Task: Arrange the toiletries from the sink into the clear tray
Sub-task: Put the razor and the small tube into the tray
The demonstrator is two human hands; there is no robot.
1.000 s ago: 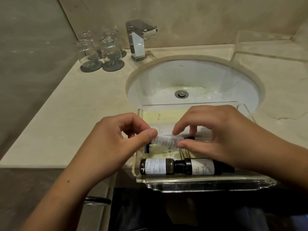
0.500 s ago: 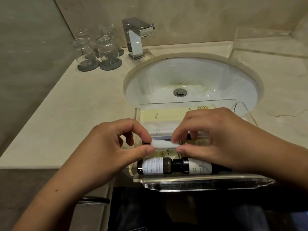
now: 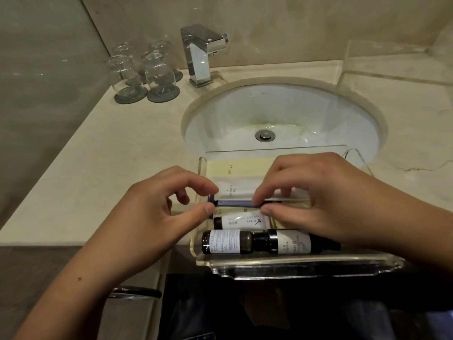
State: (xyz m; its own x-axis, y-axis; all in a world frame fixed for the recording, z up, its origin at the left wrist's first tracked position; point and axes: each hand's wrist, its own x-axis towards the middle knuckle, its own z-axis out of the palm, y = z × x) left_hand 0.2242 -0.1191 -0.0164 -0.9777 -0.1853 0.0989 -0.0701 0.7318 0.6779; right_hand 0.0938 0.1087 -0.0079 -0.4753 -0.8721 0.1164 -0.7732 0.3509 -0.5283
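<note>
The clear tray (image 3: 304, 266) sits at the counter's front edge, before the sink (image 3: 284, 114). In it lie a yellow packet (image 3: 240, 168), a white dental kit packet (image 3: 232, 190), a dark flat item (image 3: 235, 204), a white shaving cream tube (image 3: 241, 222) and two dark bottles (image 3: 226, 241) (image 3: 293, 242) end to end. My left hand (image 3: 152, 217) and my right hand (image 3: 313, 200) hover over the tray. Their thumbs and forefingers are slightly apart at the ends of the dark item, just above the tube. The right hand hides part of the tray.
A chrome tap (image 3: 201, 55) stands behind the basin. Several upturned glasses (image 3: 157, 72) on dark coasters stand at the back left. A clear stand (image 3: 392, 62) is at the back right. A dark drawer handle (image 3: 134, 292) sticks out below the counter's edge.
The white tube held between both hands now lies in the tray beside the dark bottles. Both hands have let it go and their fingers have parted.
</note>
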